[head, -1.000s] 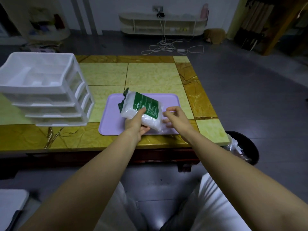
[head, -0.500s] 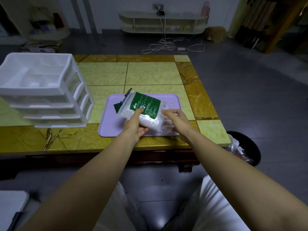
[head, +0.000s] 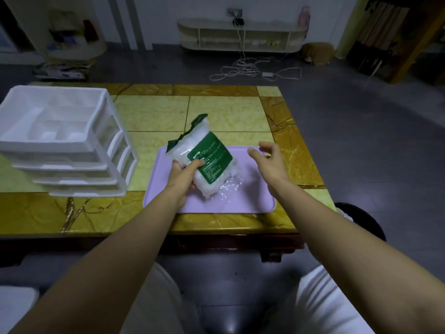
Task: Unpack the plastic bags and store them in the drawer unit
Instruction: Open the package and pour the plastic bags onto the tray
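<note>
Holding crinkly, green-labelled pack of plastic bags (head: 209,155) tilted over smooth lilac tray (head: 252,198), clasped in curled left hand (head: 184,174); spreading right hand (head: 271,162) wide, empty.

One wide-angle view, worn on the person's head, faces forward and steeply down, near enough that both forearms (head: 115,268) fill the lower frame. The left hand (head: 183,175), gripping a green-labelled clear plastic pack (head: 209,155), sits at centre; beyond the right hand (head: 271,162) the yellow tiled table (head: 228,114) and grey floor (head: 361,121) recede
</note>
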Tool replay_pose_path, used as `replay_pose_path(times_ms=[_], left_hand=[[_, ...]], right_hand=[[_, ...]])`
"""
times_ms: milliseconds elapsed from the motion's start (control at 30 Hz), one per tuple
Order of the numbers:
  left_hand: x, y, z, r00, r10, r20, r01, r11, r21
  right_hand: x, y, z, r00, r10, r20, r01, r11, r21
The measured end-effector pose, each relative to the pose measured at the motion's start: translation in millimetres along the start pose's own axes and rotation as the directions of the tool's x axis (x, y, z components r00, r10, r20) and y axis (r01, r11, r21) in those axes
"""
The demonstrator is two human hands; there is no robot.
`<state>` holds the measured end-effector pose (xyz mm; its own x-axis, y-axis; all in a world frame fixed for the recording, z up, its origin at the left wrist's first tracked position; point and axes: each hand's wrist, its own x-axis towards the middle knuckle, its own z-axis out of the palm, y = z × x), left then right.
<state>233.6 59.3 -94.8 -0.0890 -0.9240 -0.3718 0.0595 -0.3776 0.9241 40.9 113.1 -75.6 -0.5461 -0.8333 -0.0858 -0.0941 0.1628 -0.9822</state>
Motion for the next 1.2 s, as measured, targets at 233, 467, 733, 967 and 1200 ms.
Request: replay_pose_path(times_ms=[233,467,733,967,1200], left_hand=[[26,28,11,0.964,0.076,0.254,-0.133,0.968,0.214],[40,31,21,0.935,-0.057,0.351,-0.003,0.986,0.167],[49,26,27,0.994,0.112,-0.005,-0.111,0.986,0.127],[39,34,31,0.992,0.084,0.089,-0.097,0.984,0.151],[44,28,37,0.991,0.135,-0.004,-0.133,0.980,0.146]], right_hand=[[24,-23,29,0.944,0.046,0.326,-0.065,0.997,0.049],[34,-13,38,0.969,0.137,0.205,-0.154,0.986,0.069],[32,-17,33,0.956,0.156,0.249,-0.186,0.977,0.104],[43,-9,38,0.987,0.120,0.107,-0.125,0.991,0.037],[41,-9,32,0.983,0.113,0.142,-0.120,0.992,0.041]])
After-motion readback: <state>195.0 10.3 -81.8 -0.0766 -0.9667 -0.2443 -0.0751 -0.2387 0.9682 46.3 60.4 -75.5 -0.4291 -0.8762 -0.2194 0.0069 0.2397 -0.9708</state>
